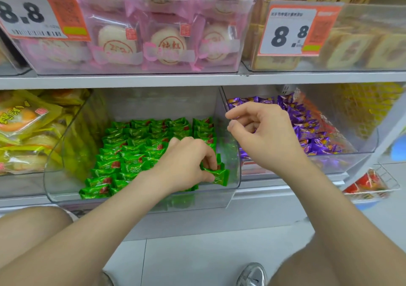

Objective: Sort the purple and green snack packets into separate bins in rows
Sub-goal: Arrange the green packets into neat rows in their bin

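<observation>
Green snack packets point(131, 153) lie in rows inside a clear bin point(55, 175) on the lower shelf. My left hand point(186, 164) reaches into that bin's front right corner and pinches one green packet point(217, 174). To the right, a second clear bin point(362, 145) holds purple snack packets point(307, 127). My right hand point(261, 132) hovers over the wall between the two bins, fingers curled, thumb and forefinger apart, with nothing held in it.
A bin of yellow packets point(24, 132) sits at the left. The upper shelf carries pink-wrapped cakes point(153, 33), tan packets point(362, 50) and price tags point(292, 33). A small wire basket point(371, 184) hangs at the lower right. My knees and a shoe point(252, 274) are below.
</observation>
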